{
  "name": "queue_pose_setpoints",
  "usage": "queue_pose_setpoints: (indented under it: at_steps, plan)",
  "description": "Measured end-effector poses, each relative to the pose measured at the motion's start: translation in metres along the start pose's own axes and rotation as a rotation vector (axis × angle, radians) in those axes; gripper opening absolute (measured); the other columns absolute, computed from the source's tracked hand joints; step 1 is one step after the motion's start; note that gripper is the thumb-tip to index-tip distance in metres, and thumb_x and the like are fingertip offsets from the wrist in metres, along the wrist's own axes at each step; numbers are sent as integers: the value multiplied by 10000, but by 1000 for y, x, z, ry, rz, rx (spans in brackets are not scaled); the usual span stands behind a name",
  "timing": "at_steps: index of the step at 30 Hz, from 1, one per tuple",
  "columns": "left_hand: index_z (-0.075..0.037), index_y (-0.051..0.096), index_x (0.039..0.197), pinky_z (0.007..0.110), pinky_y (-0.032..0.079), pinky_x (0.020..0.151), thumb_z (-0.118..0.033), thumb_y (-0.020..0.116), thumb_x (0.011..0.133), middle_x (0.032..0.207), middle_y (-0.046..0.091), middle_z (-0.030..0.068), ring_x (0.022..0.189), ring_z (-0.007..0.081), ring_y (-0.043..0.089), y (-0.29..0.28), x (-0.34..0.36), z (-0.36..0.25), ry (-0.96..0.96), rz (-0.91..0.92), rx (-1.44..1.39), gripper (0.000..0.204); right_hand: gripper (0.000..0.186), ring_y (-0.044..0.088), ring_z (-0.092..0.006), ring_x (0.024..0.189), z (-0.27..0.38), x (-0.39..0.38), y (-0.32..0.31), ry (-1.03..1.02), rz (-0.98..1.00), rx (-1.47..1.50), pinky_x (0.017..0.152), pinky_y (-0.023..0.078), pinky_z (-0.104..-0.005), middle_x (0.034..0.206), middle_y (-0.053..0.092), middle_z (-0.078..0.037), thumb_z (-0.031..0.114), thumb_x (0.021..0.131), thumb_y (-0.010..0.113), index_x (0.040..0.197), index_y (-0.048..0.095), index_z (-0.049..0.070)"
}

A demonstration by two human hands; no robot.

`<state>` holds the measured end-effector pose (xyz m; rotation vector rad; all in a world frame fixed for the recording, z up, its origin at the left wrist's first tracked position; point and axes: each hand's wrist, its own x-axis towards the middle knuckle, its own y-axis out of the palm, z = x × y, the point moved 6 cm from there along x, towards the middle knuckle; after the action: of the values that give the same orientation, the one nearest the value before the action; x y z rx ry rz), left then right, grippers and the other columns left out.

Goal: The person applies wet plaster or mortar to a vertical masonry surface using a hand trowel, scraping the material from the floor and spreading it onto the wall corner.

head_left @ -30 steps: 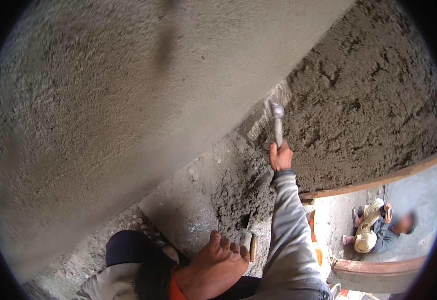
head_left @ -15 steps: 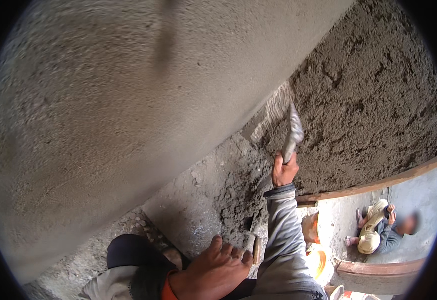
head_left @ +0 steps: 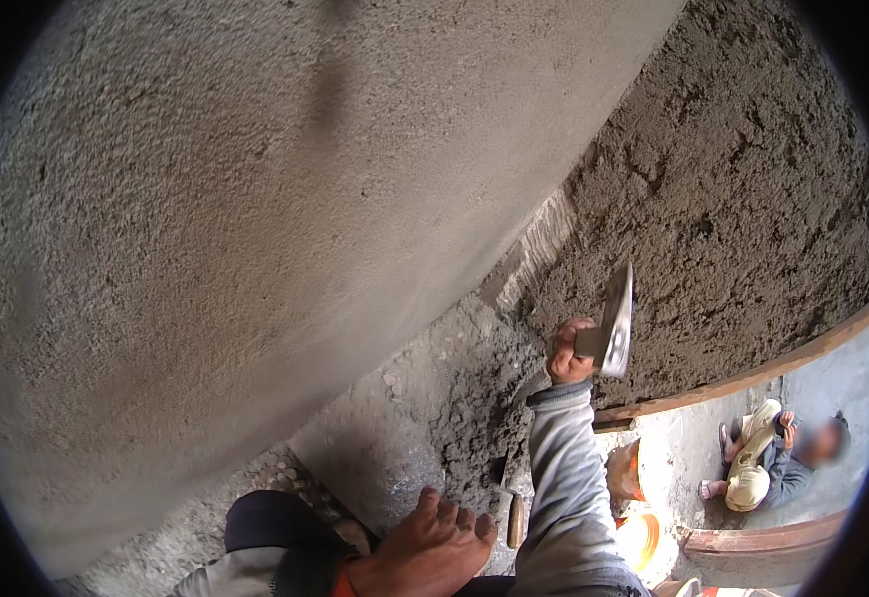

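My right hand (head_left: 571,358) is closed around a trowel (head_left: 617,323), raised in front of rough wet mortar on the wall (head_left: 733,179). The metal blade stands steeply, nearly edge-on, and I see no mortar load on it. The handle is mostly hidden in my fist. My left hand (head_left: 436,545) rests low near my knee, its fingers a little apart and loosely bent, with nothing seen in it. Just right of it is a tool with a wooden handle (head_left: 516,520). A mound of wet mortar (head_left: 479,423) lies on a grey board (head_left: 365,453) beneath the wall.
A smoother plastered wall (head_left: 255,199) slants across the left, meeting the rough one at a corner with a ridged pale strip (head_left: 539,249). A wooden edge strip (head_left: 743,373) bounds the mortar. Beyond are a bucket (head_left: 641,537) and a seated person (head_left: 768,468) holding something dark.
My right hand has dropped slightly and turned the trowel, so its blade has swung from the ridged strip to the right. My left hand has barely moved.
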<state>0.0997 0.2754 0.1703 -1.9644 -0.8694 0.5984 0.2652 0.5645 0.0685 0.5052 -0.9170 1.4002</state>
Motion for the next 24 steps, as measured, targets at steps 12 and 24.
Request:
queue_pose_setpoints:
  at_steps: [12, 24]
  plan:
    - [0, 483, 1224, 506, 373, 906, -205, 393, 876, 936, 617, 175, 920, 301, 600, -4, -2, -3, 19, -78, 72, 413, 268, 596, -327, 625, -36, -14, 7, 188, 86, -222, 607, 484, -399, 664, 581, -212, 239, 807, 593, 861, 566, -23]
    - [6, 520, 1181, 509, 387, 886, -275, 429, 890, 956, 614, 185, 950, 312, 594, -4, -9, 2, -25, -100, 13, 415, 230, 578, -396, 600, 24, 9, 39, 128, 150, -358, 569, 478, -430, 662, 567, -196, 220, 791, 605, 879, 564, 11]
